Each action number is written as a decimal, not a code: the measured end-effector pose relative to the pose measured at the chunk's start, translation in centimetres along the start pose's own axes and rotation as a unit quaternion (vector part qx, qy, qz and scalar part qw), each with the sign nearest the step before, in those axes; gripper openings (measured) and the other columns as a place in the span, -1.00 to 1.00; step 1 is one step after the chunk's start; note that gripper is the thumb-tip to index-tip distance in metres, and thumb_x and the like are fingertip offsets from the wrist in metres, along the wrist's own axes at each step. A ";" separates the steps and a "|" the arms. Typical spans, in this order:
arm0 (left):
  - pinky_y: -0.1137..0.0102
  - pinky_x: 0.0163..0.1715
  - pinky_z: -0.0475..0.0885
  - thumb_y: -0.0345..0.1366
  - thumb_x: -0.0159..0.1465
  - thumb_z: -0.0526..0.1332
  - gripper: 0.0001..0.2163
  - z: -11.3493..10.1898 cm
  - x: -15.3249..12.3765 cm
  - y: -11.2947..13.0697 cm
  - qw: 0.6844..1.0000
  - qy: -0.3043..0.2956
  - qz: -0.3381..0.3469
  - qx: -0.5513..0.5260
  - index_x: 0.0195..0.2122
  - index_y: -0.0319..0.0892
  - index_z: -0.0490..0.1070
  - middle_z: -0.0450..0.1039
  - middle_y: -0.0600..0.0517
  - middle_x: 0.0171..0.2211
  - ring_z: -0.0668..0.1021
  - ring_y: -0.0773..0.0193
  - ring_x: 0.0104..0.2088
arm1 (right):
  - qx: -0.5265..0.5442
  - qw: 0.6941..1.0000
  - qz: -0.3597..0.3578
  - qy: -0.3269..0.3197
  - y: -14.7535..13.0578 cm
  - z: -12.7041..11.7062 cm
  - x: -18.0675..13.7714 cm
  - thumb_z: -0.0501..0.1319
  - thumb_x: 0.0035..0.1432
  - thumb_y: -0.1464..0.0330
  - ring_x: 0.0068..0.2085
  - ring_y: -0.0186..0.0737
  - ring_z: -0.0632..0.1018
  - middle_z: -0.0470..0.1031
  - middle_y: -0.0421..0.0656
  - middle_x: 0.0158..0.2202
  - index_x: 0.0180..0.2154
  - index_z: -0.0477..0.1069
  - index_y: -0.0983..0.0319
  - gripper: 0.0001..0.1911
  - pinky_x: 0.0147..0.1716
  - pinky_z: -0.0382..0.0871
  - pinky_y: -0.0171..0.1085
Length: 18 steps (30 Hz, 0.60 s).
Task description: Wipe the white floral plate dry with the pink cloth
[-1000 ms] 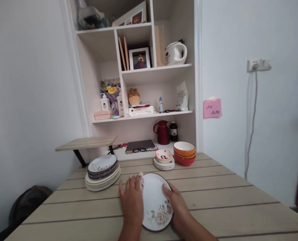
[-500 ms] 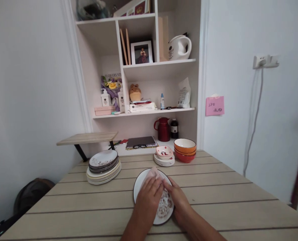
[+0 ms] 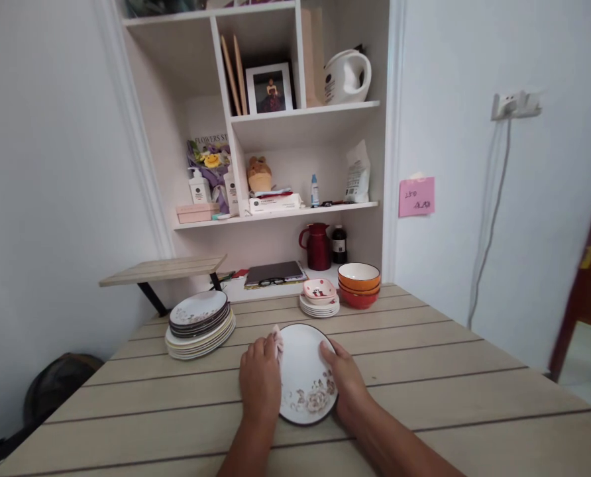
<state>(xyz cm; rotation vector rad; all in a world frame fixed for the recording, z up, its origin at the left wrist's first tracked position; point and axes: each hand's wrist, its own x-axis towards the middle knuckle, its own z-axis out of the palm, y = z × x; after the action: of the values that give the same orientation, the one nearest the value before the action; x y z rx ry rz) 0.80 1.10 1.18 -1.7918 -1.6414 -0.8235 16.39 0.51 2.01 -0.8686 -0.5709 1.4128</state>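
Note:
A white plate (image 3: pixel 301 361) with a dark rim and brown flowers is held above the near part of the wooden table. My right hand (image 3: pixel 348 384) grips its right edge, thumb on the upper face and fingers beneath. At the plate's left edge my left hand (image 3: pixel 262 381) is closed around a pale pink cloth (image 3: pixel 277 341), which shows above the fingers and touches the rim. To the left stands a stack of plates (image 3: pixel 200 328), flowered dark-rimmed ones on top of pale ones.
Beyond the plate are small dishes (image 3: pixel 319 298) in a stack and orange and red bowls (image 3: pixel 359 286). A raised wooden shelf (image 3: pixel 161 270) stands at the back left. Behind, on the cabinet's ledge, are a red jug (image 3: pixel 318 246), a dark bottle (image 3: pixel 339 244) and a laptop (image 3: pixel 274 273).
My left hand has moved with the cloth from the middle of the plate to its left edge, uncovering the plate's face. My right hand keeps its hold. The camera view has shifted slightly.

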 end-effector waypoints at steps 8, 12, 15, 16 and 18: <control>0.31 0.02 0.36 -0.45 0.25 0.21 -0.72 0.5 -1.0 1.6 0.977 0.021 0.201 -0.073 -0.04 -0.04 0.47 0.51 0.05 -0.06 0.49 0.21 -0.05 | -0.010 1.000 0.008 -0.018 -0.1 -0.4 0.4 0.39 -0.12 0.23 -0.36 -0.07 0.63 0.65 -0.13 -0.41 0.05 0.36 0.25 -0.35 -0.34 0.47 -0.18; 0.14 0.14 0.25 -0.49 0.25 0.19 -0.67 0.1 -0.6 1.8 0.978 0.029 0.189 -0.081 0.00 -0.02 0.45 0.50 0.01 -0.04 0.48 0.15 -0.01 | -0.024 0.998 0.008 -0.053 -0.1 -0.4 -0.1 0.39 -0.10 0.24 -0.35 -0.09 0.63 0.66 -0.12 -0.35 0.05 0.36 0.24 -0.36 -0.30 0.48 -0.17; 0.00 0.14 0.18 -0.46 0.28 0.16 -0.69 -0.5 0.2 0.7 0.999 0.013 0.015 -0.039 0.01 -0.01 0.46 0.49 -0.05 -0.04 0.48 0.09 -0.02 | -0.035 0.996 0.001 -0.078 0.0 -0.1 -0.6 0.36 -0.06 0.22 -0.34 -0.07 0.63 0.66 -0.08 -0.33 0.02 0.38 0.27 -0.42 -0.31 0.50 -0.15; 0.00 0.12 0.18 -0.43 0.29 0.15 -0.71 -0.7 0.4 0.4 0.999 -0.002 -0.038 -0.027 0.00 -0.02 0.46 0.48 -0.07 -0.03 0.47 0.08 -0.02 | -0.038 0.996 0.000 -0.075 0.0 0.1 -0.8 0.35 -0.05 0.23 -0.33 -0.06 0.63 0.66 -0.07 -0.33 0.00 0.40 0.28 -0.45 -0.31 0.50 -0.15; 0.02 0.07 0.21 -0.37 0.31 0.13 -0.74 -1.1 0.7 -0.2 0.993 -0.037 -0.108 -0.014 -0.02 -0.06 0.48 0.48 -0.09 -0.04 0.47 0.05 -0.02 | -0.038 0.998 0.004 -0.049 0.0 0.2 -0.7 0.34 -0.04 0.27 -0.31 -0.05 0.64 0.66 -0.06 -0.35 -0.04 0.42 0.30 -0.50 -0.29 0.51 -0.14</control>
<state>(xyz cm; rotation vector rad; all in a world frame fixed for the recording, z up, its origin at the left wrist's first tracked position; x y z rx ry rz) 0.58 0.77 2.39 -1.7029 -1.9056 -0.8874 16.13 -0.16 2.27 -0.8655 -0.7005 1.4545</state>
